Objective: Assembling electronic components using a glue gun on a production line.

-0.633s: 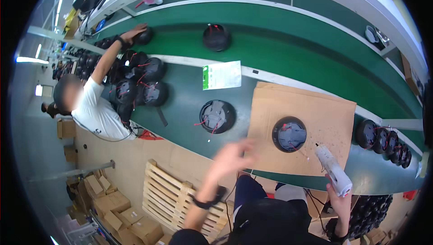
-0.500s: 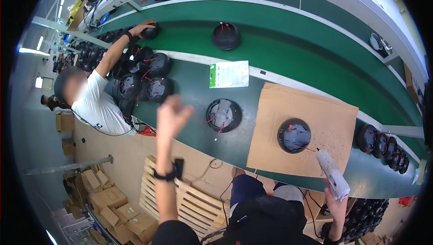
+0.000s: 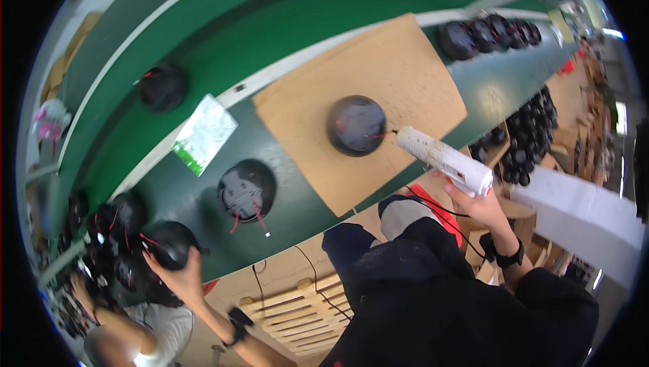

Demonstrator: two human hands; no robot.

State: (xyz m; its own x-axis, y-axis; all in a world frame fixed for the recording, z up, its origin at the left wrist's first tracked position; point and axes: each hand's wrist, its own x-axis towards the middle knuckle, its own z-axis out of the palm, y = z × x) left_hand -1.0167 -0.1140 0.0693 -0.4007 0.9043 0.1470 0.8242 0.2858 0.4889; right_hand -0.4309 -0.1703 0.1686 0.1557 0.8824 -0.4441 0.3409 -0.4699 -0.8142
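My left hand [image 3: 179,278] is closed around the edge of a black round housing [image 3: 170,242] with a red wire, beside a cluster of similar housings. In my right hand [image 3: 476,206] is a white hot glue gun [image 3: 443,159], its nozzle pointing at a black domed housing [image 3: 357,126] on the cardboard sheet [image 3: 399,56]. A red wire runs from that housing close to the nozzle tip; whether they touch I cannot tell. Between my hands, another black housing [image 3: 245,191] lies with its grey inside facing up and red wires trailing out.
A white-and-green packet [image 3: 205,134] lies on the green bench. One housing [image 3: 162,88] sits on the far strip; several stand in a row [image 3: 485,36] at far right. A co-worker [image 3: 152,336] reaches in at lower left. A wooden pallet [image 3: 297,313] lies below the bench.
My view has turned left and tilted. My left hand, formerly raised and holding nothing, now grips a housing from the cluster. The glue gun stays in my right hand near the cardboard.
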